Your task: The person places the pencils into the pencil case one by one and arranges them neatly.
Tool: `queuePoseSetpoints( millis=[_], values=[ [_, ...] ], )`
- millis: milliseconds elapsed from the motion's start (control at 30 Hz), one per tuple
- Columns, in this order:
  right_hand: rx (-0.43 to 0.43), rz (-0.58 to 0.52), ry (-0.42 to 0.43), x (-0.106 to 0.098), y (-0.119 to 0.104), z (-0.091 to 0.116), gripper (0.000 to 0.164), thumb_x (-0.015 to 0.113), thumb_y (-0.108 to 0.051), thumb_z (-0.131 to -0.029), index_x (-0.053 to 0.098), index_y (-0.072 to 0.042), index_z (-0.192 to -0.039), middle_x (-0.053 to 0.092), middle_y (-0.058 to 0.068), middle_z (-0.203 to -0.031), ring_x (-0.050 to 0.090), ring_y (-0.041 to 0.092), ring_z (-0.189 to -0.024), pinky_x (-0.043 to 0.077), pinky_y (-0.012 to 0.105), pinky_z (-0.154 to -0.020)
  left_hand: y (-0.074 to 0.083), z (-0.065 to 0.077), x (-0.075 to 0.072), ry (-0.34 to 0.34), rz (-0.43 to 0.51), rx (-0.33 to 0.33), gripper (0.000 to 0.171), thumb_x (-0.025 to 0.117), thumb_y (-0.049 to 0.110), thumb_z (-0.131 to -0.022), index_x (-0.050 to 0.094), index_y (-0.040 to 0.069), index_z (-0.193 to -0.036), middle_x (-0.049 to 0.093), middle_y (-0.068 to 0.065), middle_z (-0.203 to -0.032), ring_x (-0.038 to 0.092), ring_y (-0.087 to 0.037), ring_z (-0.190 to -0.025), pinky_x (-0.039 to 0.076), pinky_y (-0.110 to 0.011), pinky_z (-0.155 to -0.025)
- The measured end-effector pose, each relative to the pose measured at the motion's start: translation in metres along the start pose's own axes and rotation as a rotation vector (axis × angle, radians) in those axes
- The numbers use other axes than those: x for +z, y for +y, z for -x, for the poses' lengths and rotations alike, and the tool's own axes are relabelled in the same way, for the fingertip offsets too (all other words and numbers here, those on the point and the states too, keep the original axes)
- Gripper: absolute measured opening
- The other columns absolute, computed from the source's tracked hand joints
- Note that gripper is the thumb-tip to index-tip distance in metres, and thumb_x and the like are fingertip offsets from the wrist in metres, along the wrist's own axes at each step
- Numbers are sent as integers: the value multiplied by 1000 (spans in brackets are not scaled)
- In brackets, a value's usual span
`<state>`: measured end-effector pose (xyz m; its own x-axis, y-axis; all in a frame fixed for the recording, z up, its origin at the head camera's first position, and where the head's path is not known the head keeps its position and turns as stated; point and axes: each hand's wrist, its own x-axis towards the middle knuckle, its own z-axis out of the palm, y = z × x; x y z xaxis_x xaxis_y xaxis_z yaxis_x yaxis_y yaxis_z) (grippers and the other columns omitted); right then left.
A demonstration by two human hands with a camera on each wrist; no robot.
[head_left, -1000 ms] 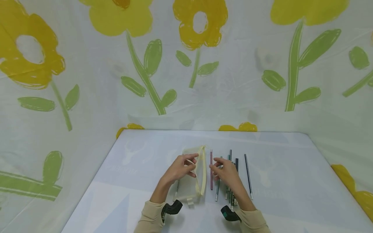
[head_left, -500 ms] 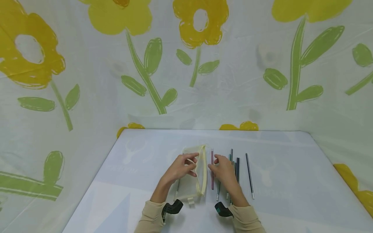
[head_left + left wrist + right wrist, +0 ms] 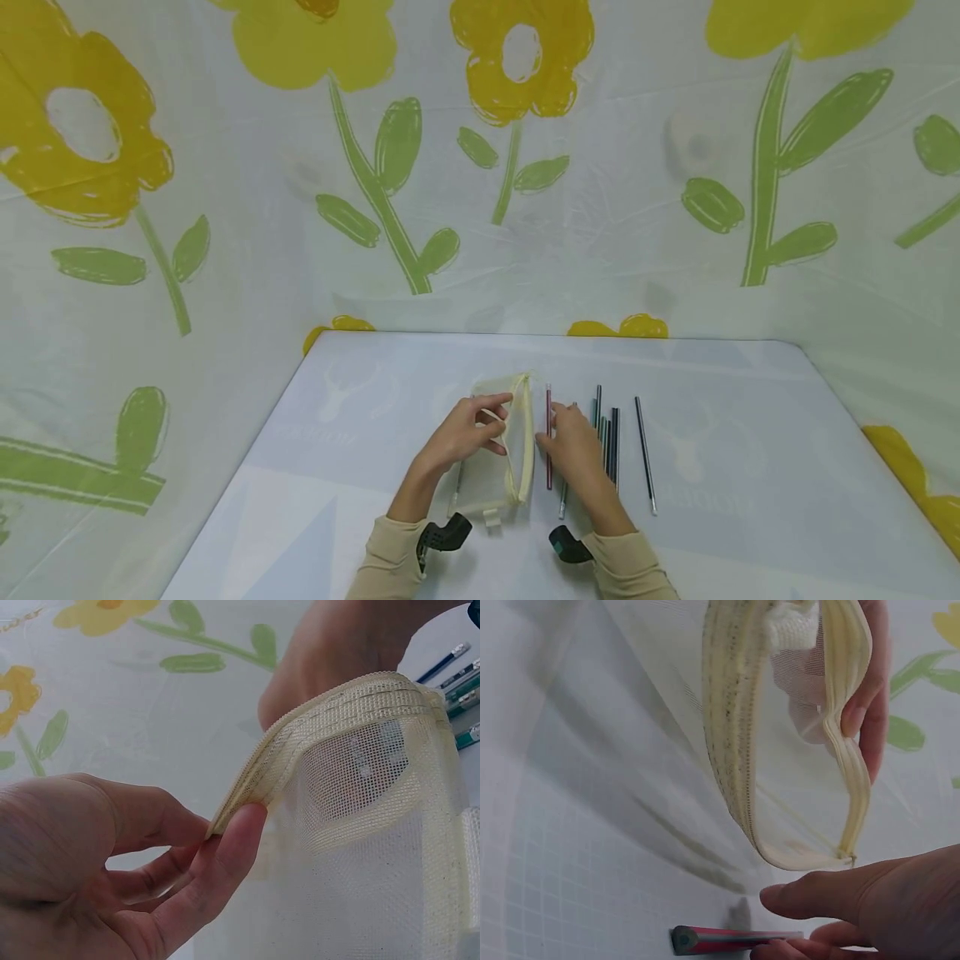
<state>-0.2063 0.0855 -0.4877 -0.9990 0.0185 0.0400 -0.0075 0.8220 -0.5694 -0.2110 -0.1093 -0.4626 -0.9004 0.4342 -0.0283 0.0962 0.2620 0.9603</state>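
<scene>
My left hand point(image 3: 467, 432) pinches the zippered edge of a pale yellow mesh pencil pouch point(image 3: 360, 847) between thumb and fingers, and the pouch's mouth gapes toward the right. Through the mesh, near its left side, shows a thin dark stick point(image 3: 459, 479). A red pencil point(image 3: 549, 475) lies on the table just right of the pouch. Over it is my right hand point(image 3: 576, 448); in the right wrist view its lower fingers touch the red pencil point(image 3: 712, 940), while the thumb point(image 3: 795, 897) stands apart above it.
Several dark and green pencils point(image 3: 615, 429) lie in a loose group right of the right hand, partly hidden by the forearm. One dark pencil point(image 3: 646, 458) lies farther right on the white table point(image 3: 735, 433). A flowered cloth point(image 3: 600, 250) hangs behind.
My right hand has shifted a little left and lower, coming down to the red pencil. The left hand keeps its pinch on the pouch edge.
</scene>
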Motion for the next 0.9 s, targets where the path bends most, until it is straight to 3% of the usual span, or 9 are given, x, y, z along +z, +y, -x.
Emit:
queuePoseSetpoints(
  millis=[200, 367, 633, 900],
  values=[
    [-15, 48, 3, 1, 0, 2, 44, 75, -14, -83, 63, 1, -123, 65, 14, -99, 60, 22, -79, 57, 37, -60, 1, 0, 1, -1, 2, -14, 50, 50, 0, -96, 46, 3, -146, 54, -23, -119, 64, -36, -97, 66, -33, -68],
    [-55, 82, 29, 4, 1, 3, 35, 74, -10, -84, 66, 2, -115, 65, 17, -101, 62, 24, -79, 57, 39, -59, 1, 0, 0, -1, 2, -11, 49, 50, 2, -96, 46, 2, -146, 53, -25, -120, 64, -27, -92, 66, -35, -68],
    [-62, 78, 48, 4, 0, 4, 36, 72, -6, -84, 66, 4, -118, 65, 18, -99, 62, 23, -75, 58, 37, -57, 1, 0, -1, -8, 14, -2, 50, 50, 2, -96, 45, 1, -145, 52, -29, -121, 64, -30, -94, 66, -35, -68],
    [-50, 71, 29, 2, 0, 5, 40, 72, -8, -83, 65, 3, -120, 64, 15, -97, 59, 21, -75, 58, 36, -61, -1, 1, -2, -4, 16, -13, 50, 50, 1, -96, 46, 2, -146, 52, -28, -120, 64, -37, -93, 66, -42, -71]
  ],
)
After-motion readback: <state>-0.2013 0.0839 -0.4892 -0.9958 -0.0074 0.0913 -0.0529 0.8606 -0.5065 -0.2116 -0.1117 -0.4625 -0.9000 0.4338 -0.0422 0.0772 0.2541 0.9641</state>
